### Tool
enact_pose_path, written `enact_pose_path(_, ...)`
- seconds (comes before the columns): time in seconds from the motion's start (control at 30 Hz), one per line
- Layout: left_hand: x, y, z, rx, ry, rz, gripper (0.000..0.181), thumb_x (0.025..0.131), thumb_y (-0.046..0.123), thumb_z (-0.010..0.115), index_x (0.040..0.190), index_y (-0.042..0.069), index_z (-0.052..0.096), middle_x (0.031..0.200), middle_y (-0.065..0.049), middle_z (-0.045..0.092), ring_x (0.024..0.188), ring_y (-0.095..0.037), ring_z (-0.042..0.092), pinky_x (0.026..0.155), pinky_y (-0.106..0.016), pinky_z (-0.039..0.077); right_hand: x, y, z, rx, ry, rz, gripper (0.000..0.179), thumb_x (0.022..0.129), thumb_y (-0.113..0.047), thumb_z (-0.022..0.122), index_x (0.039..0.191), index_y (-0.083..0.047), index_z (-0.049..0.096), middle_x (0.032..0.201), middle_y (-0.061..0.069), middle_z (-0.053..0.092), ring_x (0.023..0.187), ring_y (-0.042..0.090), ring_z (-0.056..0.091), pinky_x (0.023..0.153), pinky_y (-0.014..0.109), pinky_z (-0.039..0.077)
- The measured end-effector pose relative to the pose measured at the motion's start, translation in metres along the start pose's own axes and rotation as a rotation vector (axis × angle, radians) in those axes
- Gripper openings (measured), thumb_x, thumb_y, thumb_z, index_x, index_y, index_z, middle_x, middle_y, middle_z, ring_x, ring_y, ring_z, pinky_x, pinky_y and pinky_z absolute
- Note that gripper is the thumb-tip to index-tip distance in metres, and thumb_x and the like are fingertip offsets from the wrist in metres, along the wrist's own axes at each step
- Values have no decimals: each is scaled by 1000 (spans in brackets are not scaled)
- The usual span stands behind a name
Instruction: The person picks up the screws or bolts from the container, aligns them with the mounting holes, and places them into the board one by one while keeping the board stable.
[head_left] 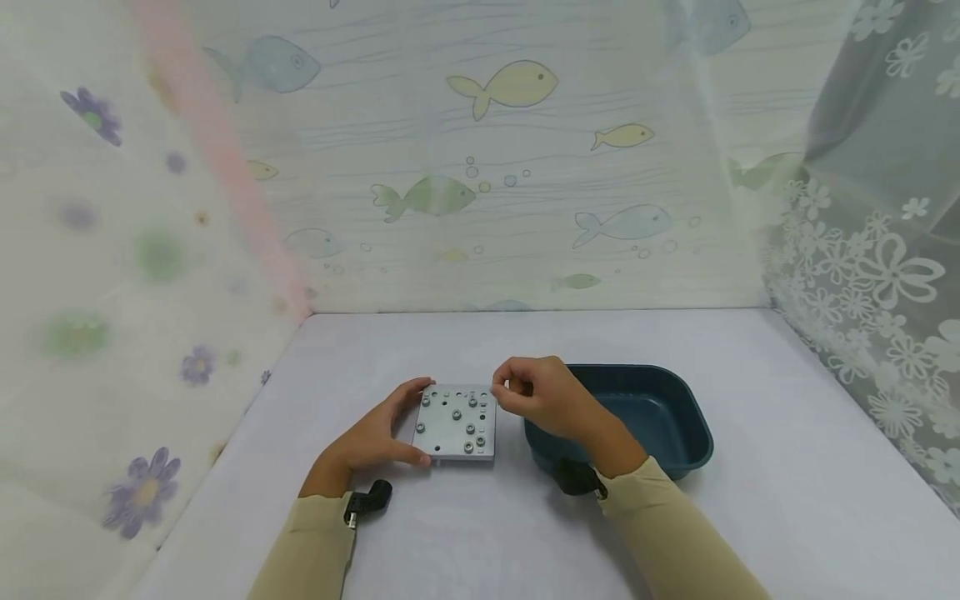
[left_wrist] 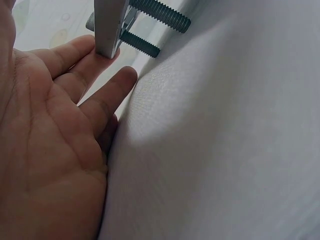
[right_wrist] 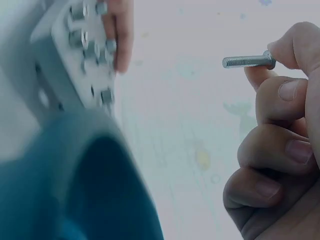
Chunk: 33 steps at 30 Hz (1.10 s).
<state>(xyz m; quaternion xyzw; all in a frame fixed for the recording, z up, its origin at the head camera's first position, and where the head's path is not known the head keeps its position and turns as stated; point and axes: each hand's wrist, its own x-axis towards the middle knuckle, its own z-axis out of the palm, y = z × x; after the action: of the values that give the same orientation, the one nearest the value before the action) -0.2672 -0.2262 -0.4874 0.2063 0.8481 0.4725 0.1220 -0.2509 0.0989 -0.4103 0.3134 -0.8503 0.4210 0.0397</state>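
My left hand point(head_left: 382, 433) grips a square silver metal plate point(head_left: 442, 435) at its left side, thumb at the near edge and fingers at the far corner. Several bolt heads point(head_left: 457, 414) and some bare holes show on the plate's top. Below it, in the left wrist view, threaded bolt shanks point(left_wrist: 162, 15) stick out. Above the plate's right edge, my right hand point(head_left: 551, 400) pinches a small bolt point(right_wrist: 247, 61) by its head between thumb and forefinger, other fingers curled in. The head view hides this bolt behind the fingers.
A dark teal plastic tub point(head_left: 696, 417) stands to the right of the plate, partly behind my right forearm. The white-covered table point(head_left: 420, 533) ends at a fish-printed curtain point(head_left: 517, 250). Dark wrist cameras point(head_left: 371, 497) sit by both sleeves.
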Motion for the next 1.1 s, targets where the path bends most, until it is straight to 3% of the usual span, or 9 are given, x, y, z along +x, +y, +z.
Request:
enact_pose_path(0.23, 0, -1, -1, 5, 1, 3, 122, 61, 36, 99, 162, 28, 30, 165, 6, 37, 157, -21, 26, 128, -59, 7, 2, -9, 15, 47, 2, -1, 14, 102, -23, 65, 105, -14, 75, 63, -7, 49, 53, 9, 44, 49, 24, 36)
enact_pose_path(0.53, -1, -2, 0, 2, -5, 8, 121, 63, 37, 98, 162, 29, 29, 165, 6, 37, 157, -22, 27, 127, -60, 8, 2, -15, 38, -16, -22, 55, 12, 102, -30, 66, 105, -23, 75, 61, -10, 50, 53, 7, 46, 50, 23, 37)
enact_pose_path(1.1, -1, -1, 0, -5, -1, -3, 118, 63, 35, 98, 160, 34, 32, 165, 5, 38, 156, -21, 28, 127, -62, 8, 0, -27, 65, -51, -89, 47, 14, 102, -31, 67, 106, -24, 78, 58, -12, 49, 53, 5, 45, 50, 22, 36)
